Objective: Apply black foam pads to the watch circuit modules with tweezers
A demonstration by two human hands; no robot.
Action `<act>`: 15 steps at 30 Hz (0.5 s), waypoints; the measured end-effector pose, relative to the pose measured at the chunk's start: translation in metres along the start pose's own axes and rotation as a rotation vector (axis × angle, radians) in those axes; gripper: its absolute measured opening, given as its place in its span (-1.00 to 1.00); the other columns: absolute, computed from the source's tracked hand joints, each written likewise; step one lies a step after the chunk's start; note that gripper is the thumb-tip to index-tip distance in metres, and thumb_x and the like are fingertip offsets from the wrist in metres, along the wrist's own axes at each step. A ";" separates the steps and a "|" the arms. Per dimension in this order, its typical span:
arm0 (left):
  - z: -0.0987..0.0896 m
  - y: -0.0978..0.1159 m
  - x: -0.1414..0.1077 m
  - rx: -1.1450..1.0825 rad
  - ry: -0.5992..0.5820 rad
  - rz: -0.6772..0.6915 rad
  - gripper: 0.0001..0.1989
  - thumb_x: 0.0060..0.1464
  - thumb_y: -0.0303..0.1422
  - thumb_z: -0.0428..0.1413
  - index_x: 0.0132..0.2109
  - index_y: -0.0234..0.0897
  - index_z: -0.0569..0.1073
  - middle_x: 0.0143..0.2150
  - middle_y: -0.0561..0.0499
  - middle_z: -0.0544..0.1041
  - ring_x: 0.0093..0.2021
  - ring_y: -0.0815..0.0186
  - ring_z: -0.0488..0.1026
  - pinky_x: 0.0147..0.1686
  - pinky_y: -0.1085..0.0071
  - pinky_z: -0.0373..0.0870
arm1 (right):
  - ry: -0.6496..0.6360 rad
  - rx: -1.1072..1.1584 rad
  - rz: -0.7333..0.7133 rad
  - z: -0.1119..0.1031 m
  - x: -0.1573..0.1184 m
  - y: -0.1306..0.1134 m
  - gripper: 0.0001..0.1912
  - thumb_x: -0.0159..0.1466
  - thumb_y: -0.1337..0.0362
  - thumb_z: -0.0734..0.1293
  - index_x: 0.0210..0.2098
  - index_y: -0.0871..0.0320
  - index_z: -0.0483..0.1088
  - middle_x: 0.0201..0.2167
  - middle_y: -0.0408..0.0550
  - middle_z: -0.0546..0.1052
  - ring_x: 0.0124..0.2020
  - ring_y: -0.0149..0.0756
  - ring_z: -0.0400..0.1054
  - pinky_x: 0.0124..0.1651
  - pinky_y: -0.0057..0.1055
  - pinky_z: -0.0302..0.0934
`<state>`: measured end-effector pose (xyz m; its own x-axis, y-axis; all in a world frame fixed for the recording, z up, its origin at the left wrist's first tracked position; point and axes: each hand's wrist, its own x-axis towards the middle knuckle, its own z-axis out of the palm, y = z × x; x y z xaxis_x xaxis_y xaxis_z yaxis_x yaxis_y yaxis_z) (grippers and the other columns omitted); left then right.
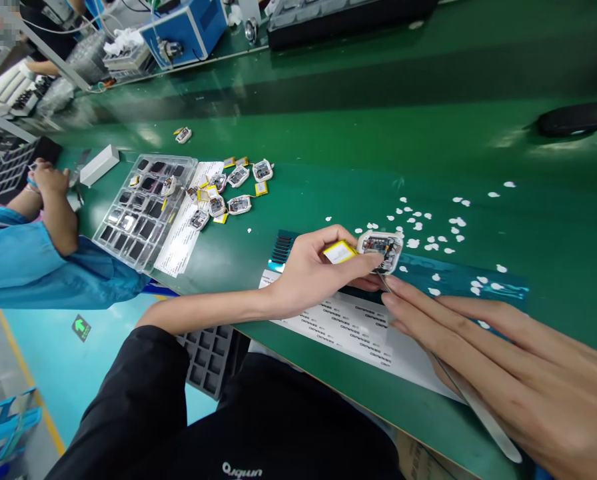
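Left hand (pixel 316 270), thumb extended, nearly meets right hand (pixel 498 360).

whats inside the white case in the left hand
A circuit board with components shows inside the white case. The left hand covers part of its lower edge; anything under the board is hidden.

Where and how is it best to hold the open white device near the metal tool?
Probably by its white rim, from the left: the rim frames an exposed circuit board, and the right hand holds the metal tool on the other side.
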<state>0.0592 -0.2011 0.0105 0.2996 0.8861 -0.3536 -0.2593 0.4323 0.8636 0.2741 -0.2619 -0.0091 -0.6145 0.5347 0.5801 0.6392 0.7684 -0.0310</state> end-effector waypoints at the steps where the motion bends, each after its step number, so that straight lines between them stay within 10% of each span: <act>1: 0.000 -0.001 0.001 -0.006 0.005 0.007 -0.55 -0.13 -0.21 0.49 -0.33 -0.26 0.38 -0.43 0.18 0.52 -0.42 0.41 0.58 -0.21 0.31 0.66 | 0.006 -0.002 -0.017 0.002 0.000 0.002 -0.40 0.44 0.36 0.12 0.45 0.15 0.15 0.18 -0.15 0.56 0.01 -0.16 0.55 -0.06 -0.20 0.54; 15: -0.002 -0.004 0.003 -0.001 -0.018 0.075 -0.52 -0.13 -0.27 0.47 -0.15 -0.27 0.41 -0.29 0.14 0.54 -0.42 0.42 0.58 -0.29 0.35 0.66 | -0.048 0.117 0.102 -0.009 0.002 0.008 -0.31 0.40 0.36 0.27 0.47 -0.05 0.12 0.09 -0.19 0.60 0.00 -0.15 0.59 0.00 -0.17 0.61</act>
<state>0.0592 -0.1997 0.0056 0.2956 0.9128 -0.2817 -0.2827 0.3652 0.8869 0.2818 -0.2582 -0.0013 -0.5727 0.6260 0.5293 0.6430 0.7435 -0.1837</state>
